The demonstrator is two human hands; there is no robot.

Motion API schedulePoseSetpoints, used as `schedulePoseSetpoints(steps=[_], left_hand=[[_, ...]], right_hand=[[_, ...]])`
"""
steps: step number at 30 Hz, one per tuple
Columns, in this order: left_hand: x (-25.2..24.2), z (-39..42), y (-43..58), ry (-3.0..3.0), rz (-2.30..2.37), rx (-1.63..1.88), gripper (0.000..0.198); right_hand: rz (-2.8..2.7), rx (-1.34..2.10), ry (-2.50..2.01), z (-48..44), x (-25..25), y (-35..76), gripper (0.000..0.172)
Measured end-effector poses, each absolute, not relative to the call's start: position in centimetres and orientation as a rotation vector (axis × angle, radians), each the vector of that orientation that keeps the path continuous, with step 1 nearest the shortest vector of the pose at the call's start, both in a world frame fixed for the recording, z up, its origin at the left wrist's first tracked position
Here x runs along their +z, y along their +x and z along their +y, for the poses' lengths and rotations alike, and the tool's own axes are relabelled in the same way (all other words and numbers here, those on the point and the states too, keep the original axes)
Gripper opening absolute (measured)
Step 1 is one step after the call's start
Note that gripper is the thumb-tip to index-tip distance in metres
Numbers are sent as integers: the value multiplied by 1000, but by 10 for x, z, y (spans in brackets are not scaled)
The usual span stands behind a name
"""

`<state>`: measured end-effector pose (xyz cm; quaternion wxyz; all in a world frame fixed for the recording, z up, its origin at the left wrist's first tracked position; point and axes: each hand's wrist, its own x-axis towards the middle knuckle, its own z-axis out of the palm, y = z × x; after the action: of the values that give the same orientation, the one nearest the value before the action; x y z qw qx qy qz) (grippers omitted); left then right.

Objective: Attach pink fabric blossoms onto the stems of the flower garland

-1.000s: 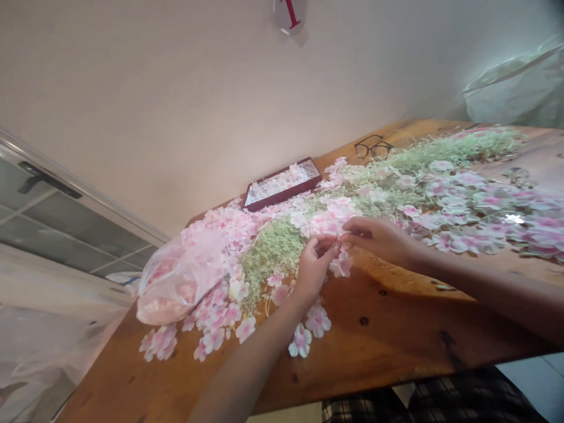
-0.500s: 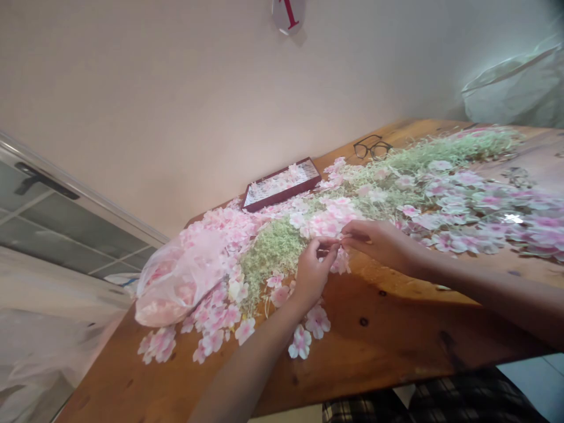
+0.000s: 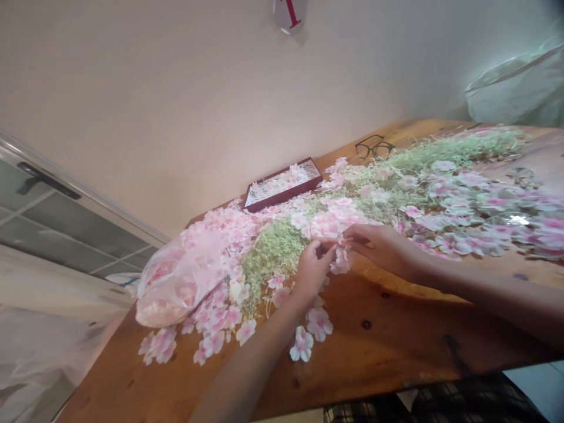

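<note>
- Fingers of both hands meet just right of the frame's centre. The right hand is pinched almost shut, thumb against forefinger, on the top of a pink-and-white artificial blossom, which hangs below the pinch.
- The left hand is curled nearly closed, its fingertips touching the right hand's. Its fingers hide whether it also has hold of the blossom, so I cannot tell.
- That blossom sits over the wooden worktop, at the near side of a long drift of flowers.
- Pale green shredded filler lies just left of the left hand, and loose blossoms lie on bare wood below it.
- Toward the upper middle of the frame are a dark red tray holding blossoms and black-framed glasses. A pink-tinted plastic bag lies at the left of the flowers.
- Risks: thin petals could tear if the hands pull apart too sharply, and a slack pinch could drop the blossom into the pile. A careless forearm could sweep loose blossoms toward the near edge of the worktop.
</note>
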<state>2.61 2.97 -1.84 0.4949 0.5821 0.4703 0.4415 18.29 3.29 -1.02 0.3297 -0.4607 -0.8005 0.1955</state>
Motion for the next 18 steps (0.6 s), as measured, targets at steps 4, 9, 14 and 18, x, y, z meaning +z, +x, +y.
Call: schedulePoseSetpoints(steps=[4,9,14,18], left_hand=[[-21,33,23,1290,1165,964,25],[-13,31,19,1283,1158,746,34],[-10,31,20,1316,1135,751,28],[-11,32,21,1335,1194,749,26]], right_hand=[[-2087,555,-1207,36,-14,185,18],[-2062,613,-1233,38,-13,186,17],[-2067,729,-1232,40,-8,186,18],[-2080,823,-1205,43,-6,188,19]])
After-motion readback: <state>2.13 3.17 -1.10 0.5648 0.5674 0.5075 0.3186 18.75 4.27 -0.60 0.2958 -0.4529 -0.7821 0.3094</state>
